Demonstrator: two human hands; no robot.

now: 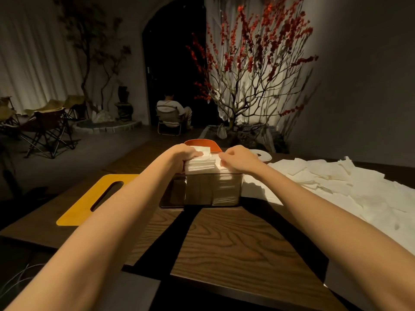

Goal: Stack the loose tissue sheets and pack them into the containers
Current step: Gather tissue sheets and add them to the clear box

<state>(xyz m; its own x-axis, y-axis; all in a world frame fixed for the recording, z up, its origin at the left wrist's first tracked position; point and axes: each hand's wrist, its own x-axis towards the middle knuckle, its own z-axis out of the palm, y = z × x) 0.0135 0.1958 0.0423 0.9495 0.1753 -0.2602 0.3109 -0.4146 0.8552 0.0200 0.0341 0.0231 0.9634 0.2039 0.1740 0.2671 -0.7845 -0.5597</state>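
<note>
Tissue stack (199,163) sits in top of dark clear box (213,189), mid worktop (224,239). Left hand (179,157) fingers curled round stack's left end; right hand (239,160) fingers curled onto its right. Loose sheets (336,182) lie right; yellow lid (94,198) left.
</note>
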